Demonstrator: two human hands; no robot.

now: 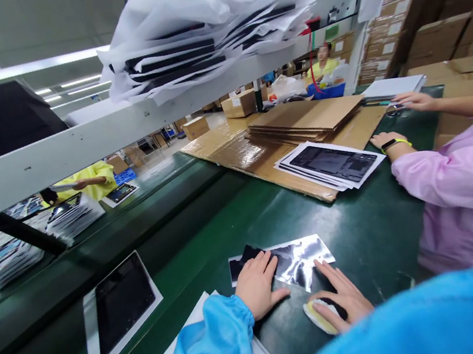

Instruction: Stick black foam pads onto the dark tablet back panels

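Foil sheet (298, 257): one, flat, shiny and silvery with dark reflections, crinkled, roughly rectangular; lies on the green table (377, 232), near its front edge.

Left hand (258, 285): fingers spread flat, pressing the left end of the foil sheet; holds nothing. Blue sleeve (211, 350) behind it.

Right hand (341, 298): fingers extended onto the lower right edge of the foil sheet, palm curled over a pale yellow pad (318, 315) that rests on the table just in front of the foil sheet.

Black panel on white backing (121, 308): one, well to the left of the foil sheet.

White sheet (189, 330): one, under the left forearm, just left of the foil sheet.

Printed sheets (332, 164): one small stack, beyond the foil sheet, resting on brown cardboard (256, 158). Count within the stack cannot be told.

Folded cartons (306, 117): one stack, farther beyond the foil sheet.

Person in pink (468, 180): one, right of the foil sheet, both hands on the table, a yellow wristband (395, 143) on the nearer wrist.

People in yellow: two, far beyond the foil sheet.

Shelf (77, 146): one, above the foil sheet, carrying a heap of wrapped dark panels (203, 31).
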